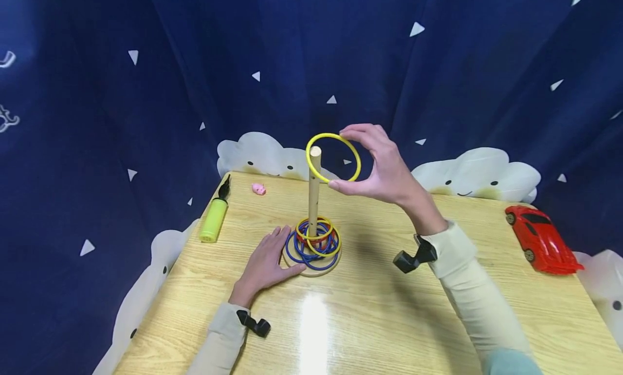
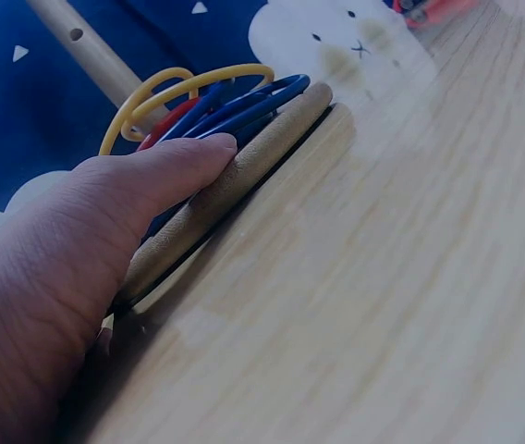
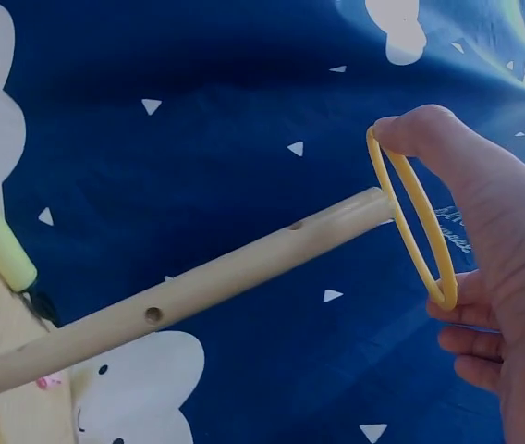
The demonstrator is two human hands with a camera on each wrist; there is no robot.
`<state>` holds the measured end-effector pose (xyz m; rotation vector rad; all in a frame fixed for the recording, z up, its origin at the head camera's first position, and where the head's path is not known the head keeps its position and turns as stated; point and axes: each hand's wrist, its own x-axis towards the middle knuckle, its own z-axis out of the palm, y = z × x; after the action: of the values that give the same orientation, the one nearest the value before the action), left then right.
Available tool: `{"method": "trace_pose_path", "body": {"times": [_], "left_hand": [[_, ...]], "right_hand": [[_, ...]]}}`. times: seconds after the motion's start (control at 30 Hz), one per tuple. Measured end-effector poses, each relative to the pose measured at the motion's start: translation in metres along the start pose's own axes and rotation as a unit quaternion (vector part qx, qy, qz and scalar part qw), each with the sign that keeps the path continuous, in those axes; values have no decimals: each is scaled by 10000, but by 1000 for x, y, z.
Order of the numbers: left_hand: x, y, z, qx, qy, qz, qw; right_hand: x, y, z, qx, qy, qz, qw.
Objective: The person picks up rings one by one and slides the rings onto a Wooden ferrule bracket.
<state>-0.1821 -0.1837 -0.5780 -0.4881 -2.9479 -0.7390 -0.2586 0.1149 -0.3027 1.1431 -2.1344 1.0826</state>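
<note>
My right hand (image 1: pixel 377 161) pinches a yellow ring (image 1: pixel 359 169) between thumb and fingertips, at the top of the upright wooden peg (image 1: pixel 313 202). In the right wrist view the ring (image 3: pixel 439 250) is tilted, its near side right at the peg's end (image 3: pixel 364 208). The left hand (image 1: pixel 265 261) holds the edge of the peg's round wooden base (image 1: pixel 311 274), thumb along the front rim and fingers on the left side. Around the peg's foot lie several blue rings (image 1: pixel 292 250), yellow rings (image 1: pixel 339 245) and red pieces, partly hidden under one another.
Left of the stand lies a green hand pump (image 1: pixel 214 219) with a black tip. A small pink pig toy (image 1: pixel 259 189) is near the table's back edge. A red toy car (image 1: pixel 541 239) sits at the right edge. Dark blue curtain (image 1: pixel 302 50) hangs behind the wooden table (image 1: pixel 370 331).
</note>
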Motion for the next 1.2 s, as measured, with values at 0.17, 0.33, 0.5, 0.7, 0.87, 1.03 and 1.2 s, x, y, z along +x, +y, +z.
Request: {"method": "trace_pose_path", "body": {"times": [0.17, 0.33, 0.5, 0.7, 0.87, 1.03, 1.2], "left_hand": [[-1, 0, -1, -17, -9, -18, 10000], [-2, 1, -2, -24, -8, -17, 10000], [-4, 3, -1, -18, -56, 1, 10000], [0, 4, -1, -62, 37, 36, 10000], [3, 5, 1, -69, 1, 64, 10000], [5, 6, 1, -70, 6, 59, 10000], [6, 7, 0, -96, 25, 50, 9999]], "right_hand": [[-7, 1, 11, -78, -319, 206, 9992], [-19, 4, 25, -141, -581, 372, 9975], [-39, 9, 42, -357, -984, 540, 9930], [-61, 22, 65, -650, -1292, 586, 9878], [-81, 33, 85, -866, -1642, 708, 9801], [-99, 42, 103, -992, -1871, 865, 9735], [-115, 50, 116, -1083, -2001, 994, 9687]]}}
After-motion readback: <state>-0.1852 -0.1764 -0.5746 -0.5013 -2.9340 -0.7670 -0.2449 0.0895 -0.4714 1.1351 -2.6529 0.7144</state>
